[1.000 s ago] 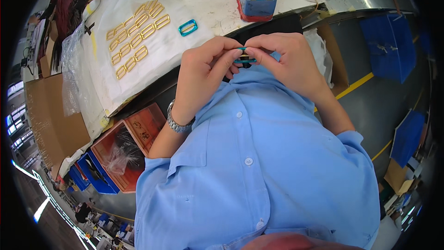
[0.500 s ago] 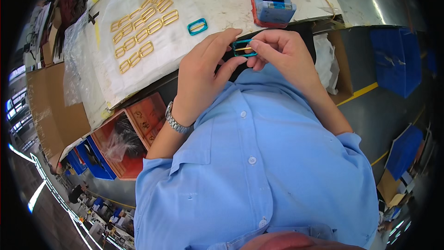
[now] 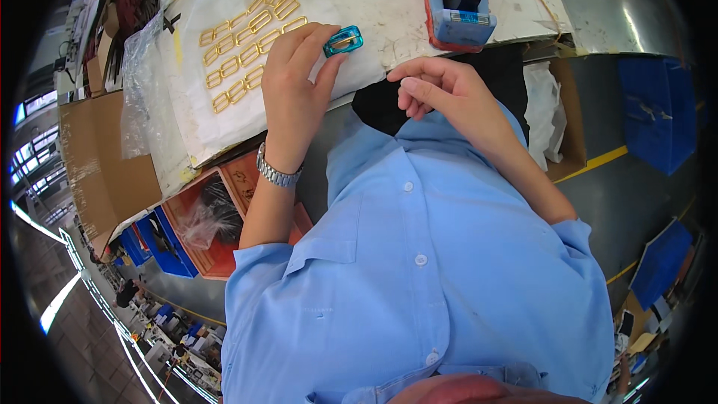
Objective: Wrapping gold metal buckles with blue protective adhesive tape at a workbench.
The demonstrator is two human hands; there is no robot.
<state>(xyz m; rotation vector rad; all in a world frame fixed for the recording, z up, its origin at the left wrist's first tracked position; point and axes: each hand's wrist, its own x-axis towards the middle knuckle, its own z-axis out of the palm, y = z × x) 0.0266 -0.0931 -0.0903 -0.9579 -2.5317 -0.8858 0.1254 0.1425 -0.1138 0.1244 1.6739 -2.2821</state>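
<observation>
And here we are over the worktable (image 3: 389, 4), busy all round: taking the middle of our view as the dial, gold buckles (image 3: 248, 54) stand in rows up at 11 o'clock on a white sheet (image 3: 192, 116), with the left hand (image 3: 295, 78) covering part of the nearest ones. At 1 o'clock we have a blue-and-red tape dispenser (image 3: 460, 26), well apart from both hands; crumpled clear plastic (image 3: 142, 90) hangs at 10, a cardboard box (image 3: 112, 168) sits at 9, an orange bin (image 3: 213, 243) at 8, a white bag (image 3: 542, 116) just past 2. Now to the fingers! The teal-edged buckle (image 3: 344, 41) lies at 12 o'clock, right at the left hand's tips, index by its left end and thumb by its near edge; whether they are pinching it, we cannot tell. The right hand (image 3: 452, 93), just right of 12, is released, fingers loosely curled above a dark patch (image 3: 381, 108) at the table's edge. On the writing front, we spot a small label (image 3: 464, 17) on the dispenser and dark marks on the orange bin, both too small for us to make out.
</observation>
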